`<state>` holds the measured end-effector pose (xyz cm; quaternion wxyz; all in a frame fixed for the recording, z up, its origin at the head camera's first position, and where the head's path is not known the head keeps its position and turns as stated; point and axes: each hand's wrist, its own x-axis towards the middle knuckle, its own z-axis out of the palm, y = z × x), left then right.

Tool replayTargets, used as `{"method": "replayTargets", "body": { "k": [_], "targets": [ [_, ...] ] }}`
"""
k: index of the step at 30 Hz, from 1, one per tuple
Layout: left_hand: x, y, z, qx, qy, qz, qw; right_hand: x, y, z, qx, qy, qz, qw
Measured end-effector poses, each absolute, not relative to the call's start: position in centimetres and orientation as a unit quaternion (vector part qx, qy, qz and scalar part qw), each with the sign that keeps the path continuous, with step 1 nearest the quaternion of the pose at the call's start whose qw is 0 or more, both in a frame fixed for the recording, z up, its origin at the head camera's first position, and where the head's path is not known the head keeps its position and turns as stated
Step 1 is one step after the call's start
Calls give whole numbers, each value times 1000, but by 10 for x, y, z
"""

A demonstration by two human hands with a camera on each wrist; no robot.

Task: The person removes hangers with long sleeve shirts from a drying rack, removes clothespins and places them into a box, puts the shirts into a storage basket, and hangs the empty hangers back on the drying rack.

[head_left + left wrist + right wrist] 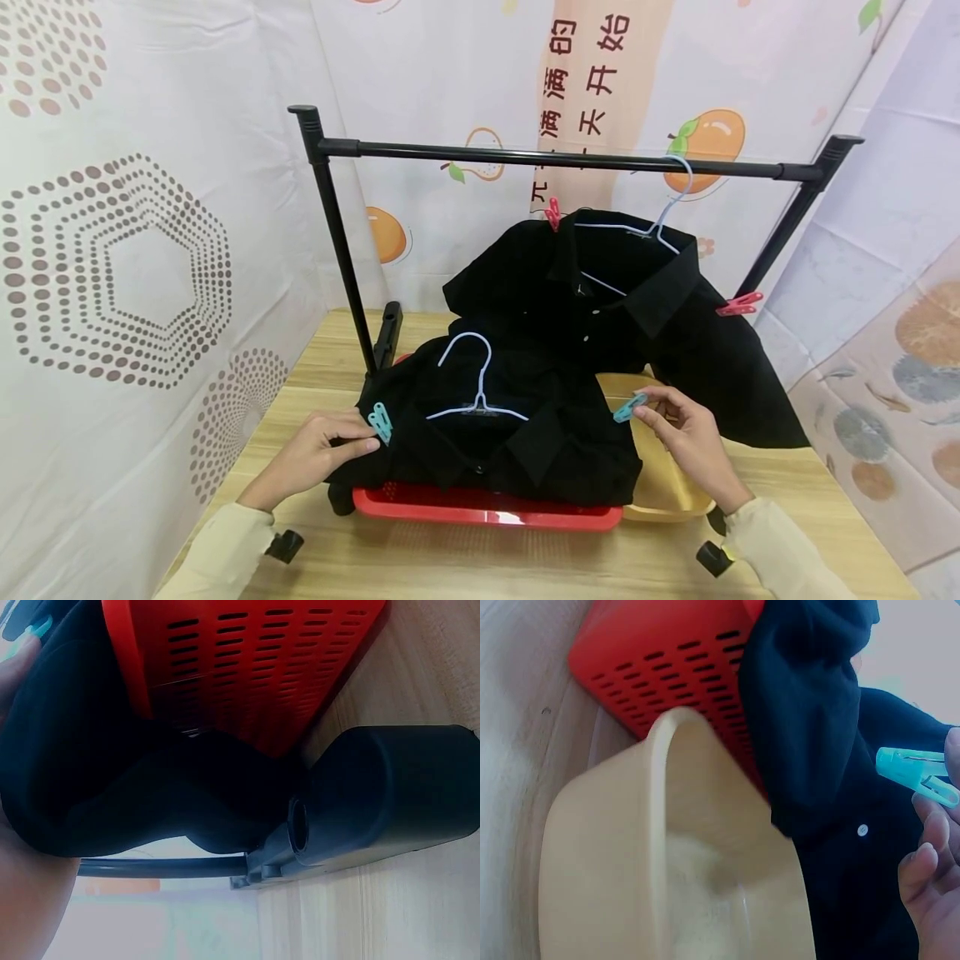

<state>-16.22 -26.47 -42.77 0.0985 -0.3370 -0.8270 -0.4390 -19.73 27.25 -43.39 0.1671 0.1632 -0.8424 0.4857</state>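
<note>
A black collared shirt (585,467) on a light-blue hanger (481,392) lies over a red basket (487,515). A teal clothespin (380,422) is on its left shoulder. There my left hand (322,450) pinches the shirt's fabric, thumb in front and fingers partly behind the cloth. My right hand (686,433) pinches a second teal clothespin (915,772) by its handles between thumb and fingers. That clothespin's tip points at the shirt's right shoulder.
Behind, another black shirt (517,275) hangs by a hanger from the black rack bar (480,154), with red clothespins (740,304) on its shoulders. A yellow bin (600,847) stands beside the red basket. The rack's black feet (285,546) rest on the wooden table (420,567).
</note>
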Motion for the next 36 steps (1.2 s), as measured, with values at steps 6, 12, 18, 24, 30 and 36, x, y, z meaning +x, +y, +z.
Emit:
{"method": "replayTargets", "body": {
  "k": [6, 12, 18, 24, 30, 36],
  "targets": [
    [-162, -265, -429, -332, -830, -438, 100, -201, 280, -440, 148, -854, 464, 184],
    [-164, -267, -432, -338, -826, -440, 97, -205, 286, -444, 135, -863, 446, 195],
    [-163, -266, -432, -332, -829, -440, 94, -209, 292, -449, 120, -871, 424, 219],
    [-162, -264, -429, -331, -827, -444, 90, -212, 301, -455, 98, -888, 381, 236],
    [-161, -263, -430, -325, -826, -451, 90, -216, 310, -461, 92, -904, 356, 218],
    [-162, -264, -434, -322, -826, -454, 86, -221, 318, -461, 96, -921, 323, 197]
  ]
}}
